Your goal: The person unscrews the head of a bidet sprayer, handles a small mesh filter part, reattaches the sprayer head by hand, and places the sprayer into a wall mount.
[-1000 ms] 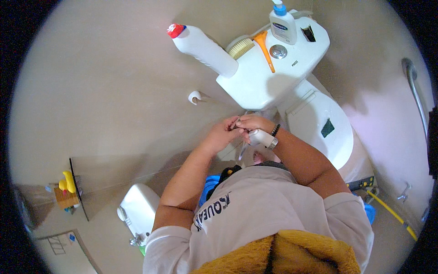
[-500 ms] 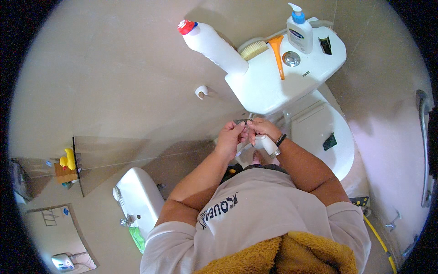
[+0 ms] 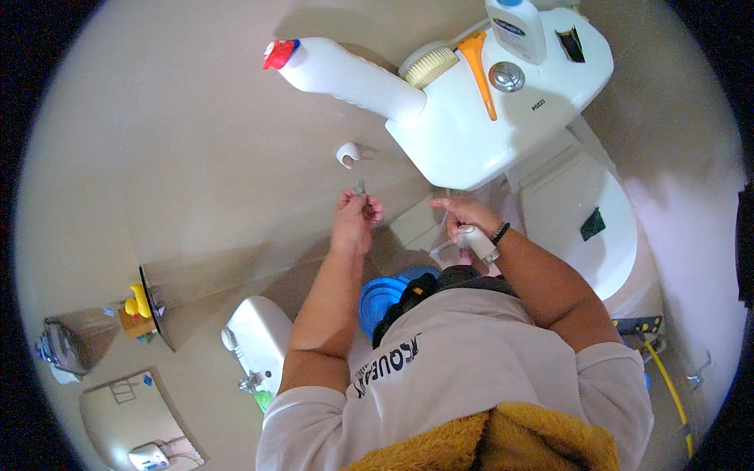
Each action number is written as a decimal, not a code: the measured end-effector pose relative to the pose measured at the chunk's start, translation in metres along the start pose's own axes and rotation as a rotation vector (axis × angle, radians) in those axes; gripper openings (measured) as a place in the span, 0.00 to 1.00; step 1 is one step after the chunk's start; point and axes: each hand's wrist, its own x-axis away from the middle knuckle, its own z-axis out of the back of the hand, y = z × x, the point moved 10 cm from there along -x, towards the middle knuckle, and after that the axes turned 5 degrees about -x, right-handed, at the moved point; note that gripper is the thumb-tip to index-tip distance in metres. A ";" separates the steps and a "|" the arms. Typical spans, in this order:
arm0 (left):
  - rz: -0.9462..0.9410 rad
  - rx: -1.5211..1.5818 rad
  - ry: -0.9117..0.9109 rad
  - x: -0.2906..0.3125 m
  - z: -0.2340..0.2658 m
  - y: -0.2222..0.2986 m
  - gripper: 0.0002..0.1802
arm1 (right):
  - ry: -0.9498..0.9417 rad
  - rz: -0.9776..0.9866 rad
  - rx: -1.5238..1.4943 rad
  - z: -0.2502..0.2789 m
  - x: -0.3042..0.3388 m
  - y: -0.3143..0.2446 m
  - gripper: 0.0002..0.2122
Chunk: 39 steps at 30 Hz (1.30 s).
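Note:
My left hand (image 3: 353, 218) is held out to the left, near the wall. Its fingers pinch a small, flat grey-green piece (image 3: 360, 187), too small to name. My right hand (image 3: 471, 213) is beside the toilet, index finger stretched out to the left. Its other fingers curl around a white bidet sprayer (image 3: 477, 244) whose ribbed end lies by the wrist; part of the grip is hidden. A dark green scrap (image 3: 593, 224) lies on the white toilet lid (image 3: 613, 255), right of my right hand.
On the cistern lid (image 3: 463, 157) stand a white red-capped bottle (image 3: 345, 74) and a pump bottle (image 3: 516, 31), with a brush (image 3: 430, 69), an orange-handled tool (image 3: 477, 71) and a dark torn piece (image 3: 571, 45). A blue basin (image 3: 378, 302) and washbasin (image 3: 259, 334) are at left.
My hands, together before, are now apart. The left has moved left with the small grey-green piece; the right stays by the toilet with the sprayer. The blue basin has come into view.

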 end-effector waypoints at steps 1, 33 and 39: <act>0.010 -0.021 -0.001 -0.007 0.012 0.006 0.02 | 0.002 0.005 -0.023 0.002 0.002 -0.002 0.21; -0.875 -2.424 -0.445 -0.087 -0.048 0.064 0.08 | 0.283 0.077 0.051 0.037 0.019 0.030 0.17; -0.813 -2.409 -0.391 -0.083 -0.047 0.066 0.09 | 0.265 0.078 -0.003 0.034 0.020 0.038 0.15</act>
